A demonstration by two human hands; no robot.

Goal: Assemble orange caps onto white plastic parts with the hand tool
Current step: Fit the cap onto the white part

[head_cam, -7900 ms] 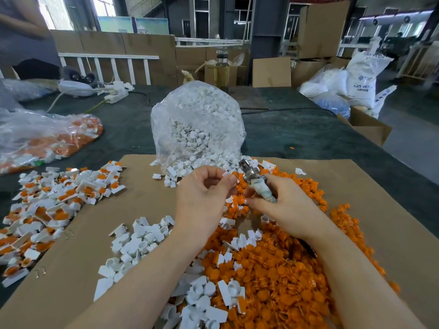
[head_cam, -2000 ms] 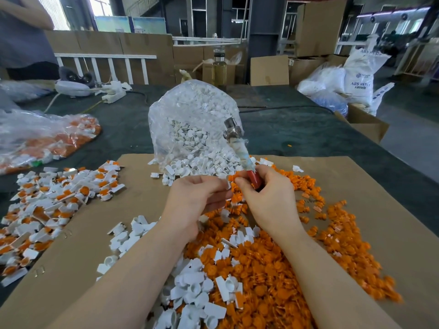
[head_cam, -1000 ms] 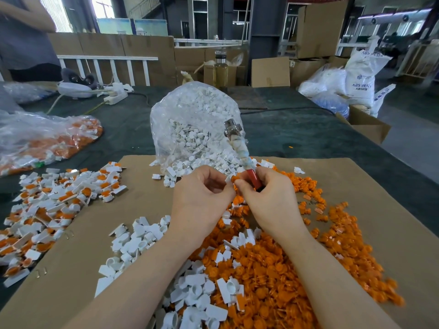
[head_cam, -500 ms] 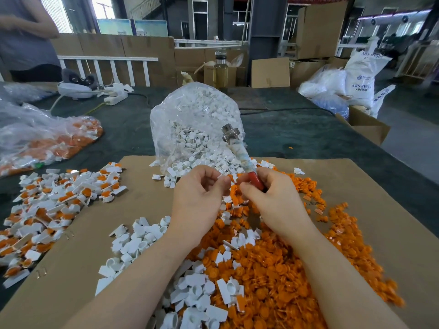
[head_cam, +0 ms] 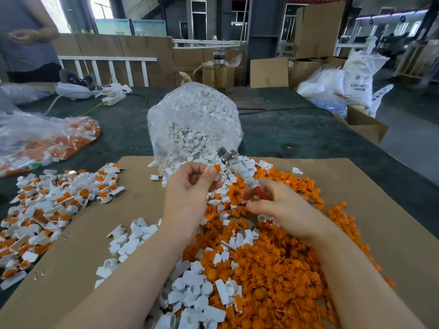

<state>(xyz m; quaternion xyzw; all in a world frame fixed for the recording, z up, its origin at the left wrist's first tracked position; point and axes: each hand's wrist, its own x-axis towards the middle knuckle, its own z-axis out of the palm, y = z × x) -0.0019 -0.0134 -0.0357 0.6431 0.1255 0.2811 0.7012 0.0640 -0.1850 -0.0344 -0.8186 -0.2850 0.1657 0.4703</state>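
Observation:
My left hand [head_cam: 190,186] pinches a small white plastic part with an orange cap [head_cam: 216,168] at its fingertips, held above the cardboard. My right hand [head_cam: 280,207] grips the hand tool [head_cam: 240,172] by its red handle; the taped shaft and metal head point up and left, close beside the capped part. A heap of loose orange caps [head_cam: 273,262] lies under and in front of both hands. Loose white parts [head_cam: 133,241] are scattered to its left and near the bottom edge.
A clear bag of white parts [head_cam: 194,119] stands behind my hands. Assembled white-and-orange pieces [head_cam: 52,205] lie piled at the left on the cardboard sheet [head_cam: 380,210]. A plastic bag of orange pieces [head_cam: 47,141] lies further left. A person stands at the far left.
My hands have drawn apart. The left hand has lifted up with the capped part, and the tool has tilted lower toward it in the right hand.

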